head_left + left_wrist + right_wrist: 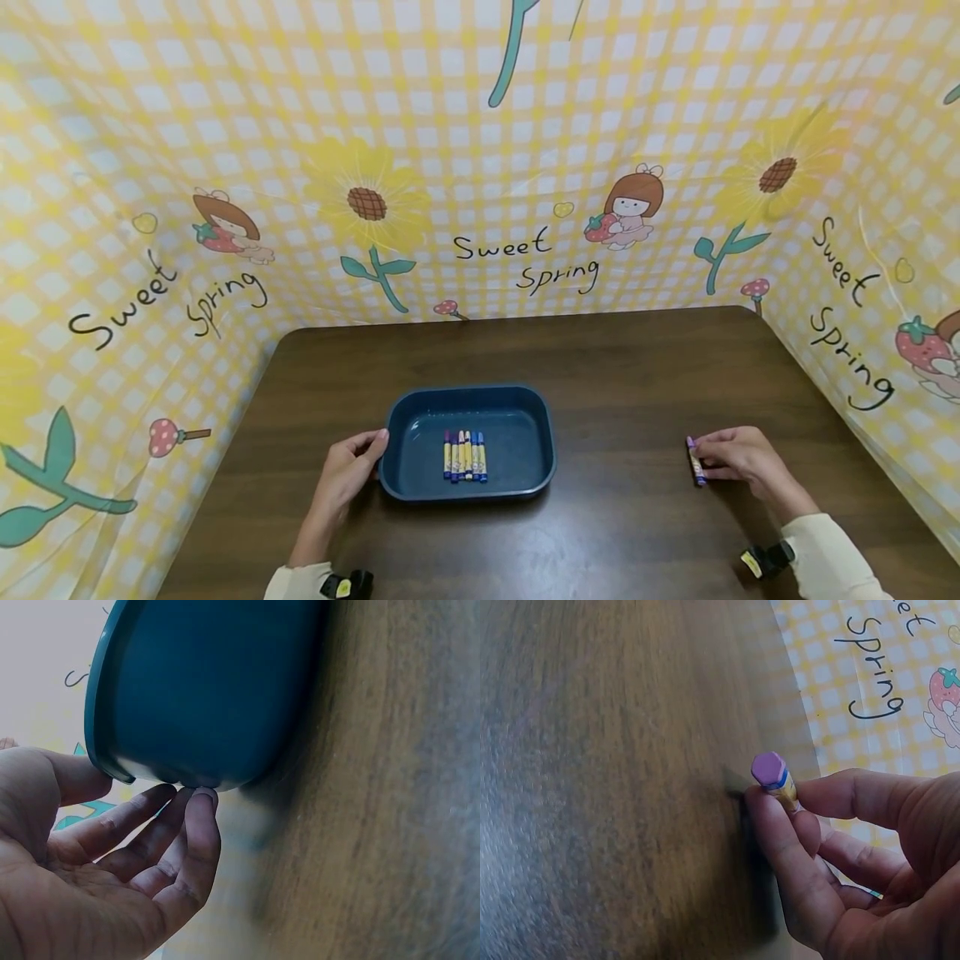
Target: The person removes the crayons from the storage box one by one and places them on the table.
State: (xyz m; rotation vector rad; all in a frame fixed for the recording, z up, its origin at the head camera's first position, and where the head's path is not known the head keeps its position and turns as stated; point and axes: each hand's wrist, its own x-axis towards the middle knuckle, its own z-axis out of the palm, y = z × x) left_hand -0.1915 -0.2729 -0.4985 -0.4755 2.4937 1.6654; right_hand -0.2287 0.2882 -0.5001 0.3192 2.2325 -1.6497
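Observation:
A dark blue tray [468, 492] with raised walls and rounded corners is on the brown table. Inside it several crayons [465, 457] with yellow wrappers lie side by side in a row. My left hand [347, 468] grips the tray's left end. In the left wrist view its thumb is at the rim and the fingers touch the outer wall [202, 690]. Well to the right of the tray, my right hand [738, 460] pinches a crayon [696, 462] between thumb and fingers. The right wrist view shows that crayon's purple six-sided end [769, 769] and yellow wrapper.
The dark wooden table [622, 375] has rounded far corners. Yellow checked cloth [480, 167] with printed flowers and lettering hangs behind it and along both sides. Dark wrist devices are strapped by the pale sleeves [832, 550].

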